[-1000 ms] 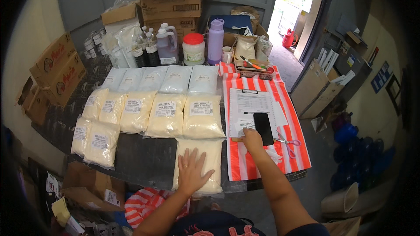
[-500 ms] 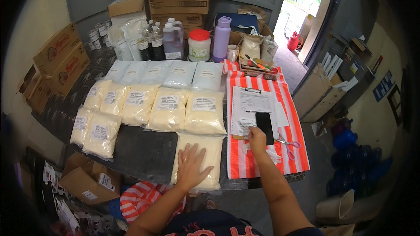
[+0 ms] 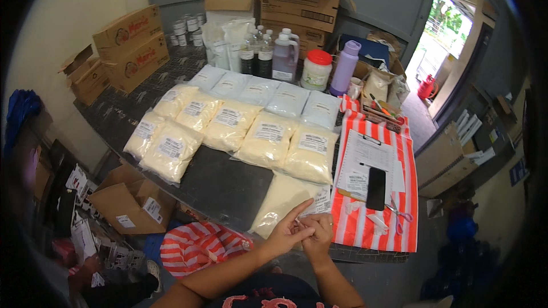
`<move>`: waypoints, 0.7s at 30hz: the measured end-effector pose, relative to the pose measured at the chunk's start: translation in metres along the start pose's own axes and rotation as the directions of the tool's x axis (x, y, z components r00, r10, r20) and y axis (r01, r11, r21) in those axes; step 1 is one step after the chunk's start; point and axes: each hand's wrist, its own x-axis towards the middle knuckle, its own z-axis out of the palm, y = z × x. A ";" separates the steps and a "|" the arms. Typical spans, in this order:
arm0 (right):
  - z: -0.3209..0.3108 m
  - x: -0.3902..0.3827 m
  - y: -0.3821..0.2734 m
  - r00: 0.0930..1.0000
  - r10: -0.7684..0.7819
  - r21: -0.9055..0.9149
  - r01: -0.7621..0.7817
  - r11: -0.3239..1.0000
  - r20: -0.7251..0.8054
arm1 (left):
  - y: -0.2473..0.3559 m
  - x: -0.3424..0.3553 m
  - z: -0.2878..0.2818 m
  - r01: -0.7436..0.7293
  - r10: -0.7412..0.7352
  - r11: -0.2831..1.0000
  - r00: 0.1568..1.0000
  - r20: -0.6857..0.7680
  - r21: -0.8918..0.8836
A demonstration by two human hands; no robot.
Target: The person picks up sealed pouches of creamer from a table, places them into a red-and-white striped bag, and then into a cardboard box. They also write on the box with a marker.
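A clear bag of pale yellow powder [image 3: 275,205] lies flat at the table's front edge. Over its right side, my left hand [image 3: 292,229] and my right hand [image 3: 318,236] meet, fingertips pressed together and the left index finger stretched out. A white printed label [image 3: 321,198] shows just beyond the fingers, and both hands appear to pinch its near edge; the exact grip is hidden. Several labelled bags of the same powder [image 3: 228,125] lie behind and to the left, with a row of whitish bags [image 3: 288,100] further back.
On a red-and-white striped sheet [image 3: 407,234] at the right lie a clipboard [image 3: 365,137] with papers, a black phone [image 3: 375,188] and scissors [image 3: 398,217]. Bottles, a red-lidded jar [image 3: 317,71] and a purple flask [image 3: 346,68] stand behind. Another person's shoe [image 3: 153,274] shows lower left.
My left hand has lifted off the front bag. My right hand has come left from the clipboard to meet it, with a label now at the fingers. The view has turned left.
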 end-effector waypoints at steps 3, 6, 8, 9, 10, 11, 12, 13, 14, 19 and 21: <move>0.002 0.000 -0.016 0.993 0.002 0.071 -0.011 0.997 0.122 | 0.007 -0.001 -0.005 -0.050 0.040 0.998 0.978 -0.205 -0.044; -0.001 0.003 -0.016 0.984 0.036 0.143 -0.062 0.988 0.177 | 0.020 -0.005 -0.030 0.042 -0.057 0.998 0.925 -0.376 -0.048; -0.001 0.006 -0.012 0.978 0.168 0.278 -0.195 0.941 0.120 | 0.029 -0.014 -0.044 0.074 -0.058 0.997 0.924 -0.379 0.028; 0.000 0.008 -0.010 0.955 0.289 0.386 -0.292 0.875 0.068 | 0.034 -0.020 -0.049 0.095 -0.070 0.994 0.922 -0.380 0.048; 0.000 0.010 -0.007 0.909 0.414 0.494 -0.381 0.781 0.047 | 0.038 -0.024 -0.054 0.122 -0.092 0.991 0.930 -0.356 0.063; -0.001 0.011 -0.004 0.851 0.501 0.583 -0.490 0.648 0.159 | 0.042 -0.028 -0.057 0.130 -0.090 0.986 0.940 -0.328 0.102; -0.002 0.012 -0.001 0.773 0.562 0.643 -0.595 0.483 0.294 | 0.046 -0.032 -0.060 0.148 -0.102 0.980 0.948 -0.303 0.132; -0.004 0.012 0.002 0.684 0.598 0.677 -0.673 0.297 0.418 | 0.050 -0.036 -0.061 0.192 -0.141 0.968 0.949 -0.282 0.161; -0.005 0.011 0.003 0.604 0.587 0.647 -0.743 0.171 0.539 | 0.052 -0.037 -0.061 0.177 -0.125 0.971 0.948 -0.292 0.161; -0.004 -0.004 -0.002 0.561 0.565 0.663 -0.748 0.034 0.605 | 0.054 -0.036 -0.044 -0.013 0.018 1.000 0.891 -0.453 0.015; 0.002 -0.010 -0.009 0.551 0.601 0.719 -0.692 -0.059 0.579 | 0.047 -0.034 -0.025 -0.239 0.217 0.971 0.845 -0.488 0.017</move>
